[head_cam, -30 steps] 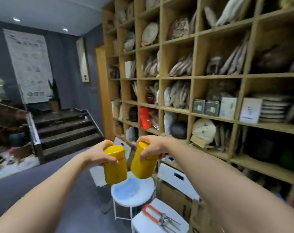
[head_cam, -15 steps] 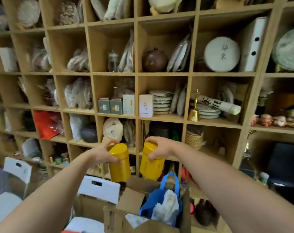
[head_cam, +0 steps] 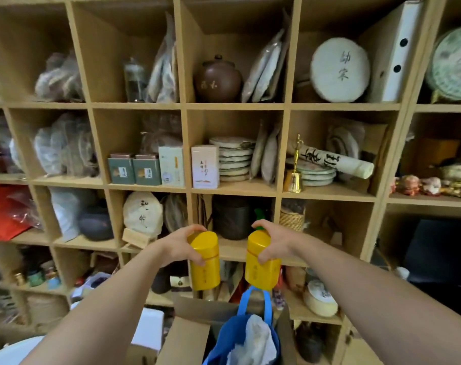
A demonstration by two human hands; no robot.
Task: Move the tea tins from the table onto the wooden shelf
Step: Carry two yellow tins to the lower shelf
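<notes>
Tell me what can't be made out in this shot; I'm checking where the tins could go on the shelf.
Head view only:
- Left yellow tin: lid partly covered by the left hand.
- Right yellow tin: top hidden under the right hand.
- Print on both tins: too small to read.
- Shelf compartment behind the tins: its floor is partly hidden by hands and tins.
- Far-left compartments: blurred, cut by the edge.

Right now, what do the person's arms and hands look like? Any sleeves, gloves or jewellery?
Both arms are bare as far as the view shows, with no sleeves in sight. The left hand and right hand wear no gloves, and no watch, ring or bracelet shows.
</notes>
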